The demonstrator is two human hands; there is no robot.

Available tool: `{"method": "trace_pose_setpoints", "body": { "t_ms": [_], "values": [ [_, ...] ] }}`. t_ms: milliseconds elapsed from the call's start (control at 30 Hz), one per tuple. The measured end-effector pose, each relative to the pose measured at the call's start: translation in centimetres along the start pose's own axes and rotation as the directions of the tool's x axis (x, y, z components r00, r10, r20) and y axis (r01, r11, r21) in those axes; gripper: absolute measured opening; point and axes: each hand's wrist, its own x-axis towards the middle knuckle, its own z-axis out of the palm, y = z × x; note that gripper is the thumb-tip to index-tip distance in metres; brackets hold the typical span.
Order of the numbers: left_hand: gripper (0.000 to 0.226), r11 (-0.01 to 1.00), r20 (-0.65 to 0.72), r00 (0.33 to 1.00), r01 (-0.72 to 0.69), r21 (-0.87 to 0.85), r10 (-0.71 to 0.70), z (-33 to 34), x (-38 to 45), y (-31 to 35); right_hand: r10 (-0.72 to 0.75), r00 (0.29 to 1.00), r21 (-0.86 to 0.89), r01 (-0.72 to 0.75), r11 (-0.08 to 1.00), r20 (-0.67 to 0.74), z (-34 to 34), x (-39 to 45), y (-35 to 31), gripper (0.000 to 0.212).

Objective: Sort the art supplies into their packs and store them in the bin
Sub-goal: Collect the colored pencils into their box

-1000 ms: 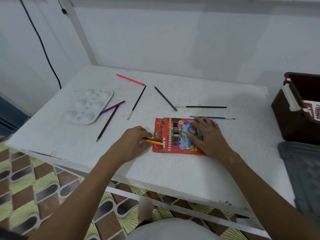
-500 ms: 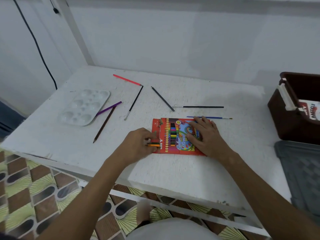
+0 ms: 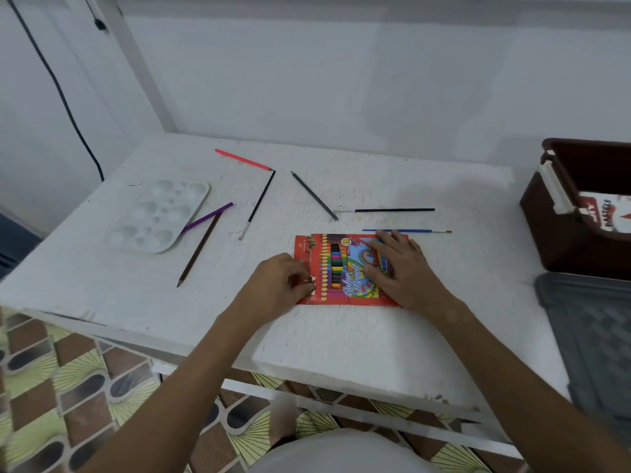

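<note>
1. The right hand [image 3: 401, 271] lies flat on the red colour pencil pack [image 3: 345, 271], fingers straight and spread, pressing it onto the white table [image 3: 341, 336].
2. The left hand [image 3: 276, 285] sits at the pack's left end, fingers curled at the opening; whether they pinch a pencil cannot be told, as the fingertips blur against the flap.
3. The pack lies flat near the table's front middle, a window in its face showing a row of coloured pencils.
4. Just beyond the pack lies a blue paintbrush [image 3: 406, 231]; farther back, a black paintbrush [image 3: 389, 210] and a grey pencil [image 3: 314, 195].
5. To the left lie a black brush with a white tip [image 3: 257, 204], a pink pencil [image 3: 243, 159], a purple pencil [image 3: 208, 217] and a brown pencil [image 3: 199, 249].
6. A white paint palette [image 3: 157, 216] sits at the table's left, touching the purple pencil.
7. A dark brown bin [image 3: 573, 233] stands at the right edge, a printed pack [image 3: 611, 213] inside; a grey lid [image 3: 594, 336] lies in front of it.
</note>
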Motion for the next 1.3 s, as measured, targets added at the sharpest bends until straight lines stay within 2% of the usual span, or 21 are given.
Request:
{"method": "trace_pose_setpoints", "body": {
  "t_ms": [133, 400, 933, 1100, 1200, 1300],
  "values": [
    [0.031, 1.000, 0.024, 0.999, 0.028, 0.013, -0.028, -0.4, -0.2, -0.9, 0.004, 1.000, -0.003, -0.004, 1.000, 0.002, 0.1, 0.0, 0.1, 0.059],
    [0.019, 0.998, -0.015, 1.000, -0.002, -0.067, 0.001, 0.3, -0.2, 0.0, -0.005, 1.000, -0.019, 0.005, 1.000, -0.010, 0.3, 0.0, 0.3, 0.059],
    [0.017, 0.989, -0.057, 0.994, 0.084, -0.119, -0.091, 0.7, 0.1, 0.0, -0.001, 1.000, 0.016, 0.001, 1.000, 0.008, 0.0, 0.0, 0.0, 0.058],
    [0.017, 0.998, -0.110, 0.994, -0.008, -0.070, 0.001, 1.2, -0.3, 0.0, -0.004, 1.000, -0.020, 0.004, 1.000, 0.012, 0.0, -0.2, -0.3, 0.058],
    [0.024, 0.996, -0.073, 0.995, -0.069, -0.048, 0.065, 0.9, -0.5, -0.5, -0.005, 1.000, -0.027, 0.006, 1.000, 0.022, -0.1, -0.1, -0.2, 0.058],
    [0.029, 0.996, -0.046, 0.997, -0.057, -0.070, 0.054, 0.4, -0.6, -1.0, -0.007, 1.000, -0.032, 0.008, 0.999, 0.029, -0.1, -0.2, -0.2, 0.058]
  ]
}}
